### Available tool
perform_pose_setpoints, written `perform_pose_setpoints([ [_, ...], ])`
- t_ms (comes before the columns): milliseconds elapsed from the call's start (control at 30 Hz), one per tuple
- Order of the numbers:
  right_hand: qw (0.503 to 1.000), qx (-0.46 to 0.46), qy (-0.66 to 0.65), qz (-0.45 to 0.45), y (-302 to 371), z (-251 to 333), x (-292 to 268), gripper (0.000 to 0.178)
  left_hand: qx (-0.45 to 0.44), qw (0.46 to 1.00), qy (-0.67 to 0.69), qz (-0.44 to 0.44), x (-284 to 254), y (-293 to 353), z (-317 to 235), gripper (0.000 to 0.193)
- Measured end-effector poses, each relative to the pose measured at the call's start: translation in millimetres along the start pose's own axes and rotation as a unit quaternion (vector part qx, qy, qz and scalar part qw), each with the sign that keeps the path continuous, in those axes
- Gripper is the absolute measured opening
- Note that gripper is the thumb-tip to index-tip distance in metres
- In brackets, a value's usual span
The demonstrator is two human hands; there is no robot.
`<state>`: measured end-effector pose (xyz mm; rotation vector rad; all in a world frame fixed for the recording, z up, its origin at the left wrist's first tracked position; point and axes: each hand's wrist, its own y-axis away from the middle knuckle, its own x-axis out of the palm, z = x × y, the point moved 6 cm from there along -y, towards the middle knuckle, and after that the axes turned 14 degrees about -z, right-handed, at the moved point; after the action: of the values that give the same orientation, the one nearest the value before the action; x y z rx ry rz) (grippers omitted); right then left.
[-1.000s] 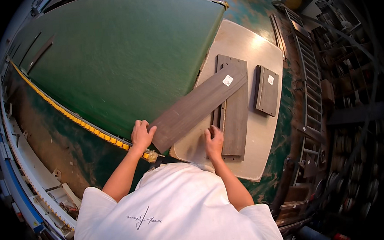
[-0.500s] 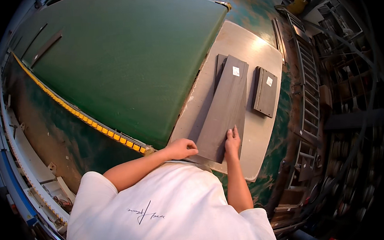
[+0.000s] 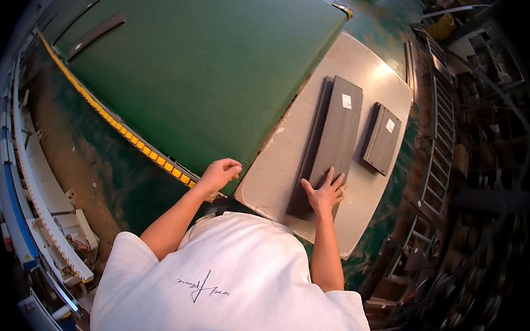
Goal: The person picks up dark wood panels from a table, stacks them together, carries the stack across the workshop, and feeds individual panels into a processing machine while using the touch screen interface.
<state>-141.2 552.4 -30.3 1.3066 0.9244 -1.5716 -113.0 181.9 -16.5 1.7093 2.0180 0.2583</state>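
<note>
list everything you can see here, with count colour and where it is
long board stack: one stack, dark brown, white sticker at far end, on the side table
short board stack: one stack, dark brown, white sticker, right of the long stack
side table: one, pale grey, right of the belt
conveyor belt: one, green, upper left
yellow strip: one, along the belt's near edge
metal racks: several, dark, far right
left hand: loosely curled, at the belt's near corner
right hand: flat, fingers spread, on the long stack's near end

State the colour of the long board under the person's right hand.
The long flat wooden board is dark grey-brown with a small white sticker near its far end; the head view shows it.
</note>
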Motion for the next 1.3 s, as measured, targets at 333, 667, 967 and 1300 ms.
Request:
perform_pose_setpoints([
  [333,0.996,0.056,0.075,-0.002,1,13,-3,0.117,0.283,0.823,-0.255,-0.421,-159,3,28,0.013],
  [667,0.994,0.028,0.083,-0.065,8,-7,13,0.11,0.246,0.824,-0.253,-0.444,-151,7,15,0.009],
  [967,0.989,-0.005,0.086,-0.122,11,-11,26,0.107,0.258,0.821,-0.243,-0.448,-156,7,15,0.007],
  [1300,0.989,0.008,0.113,-0.097,10,-11,30,0.106,0.305,0.838,-0.28,-0.354,-177,-14,17,0.009],
])
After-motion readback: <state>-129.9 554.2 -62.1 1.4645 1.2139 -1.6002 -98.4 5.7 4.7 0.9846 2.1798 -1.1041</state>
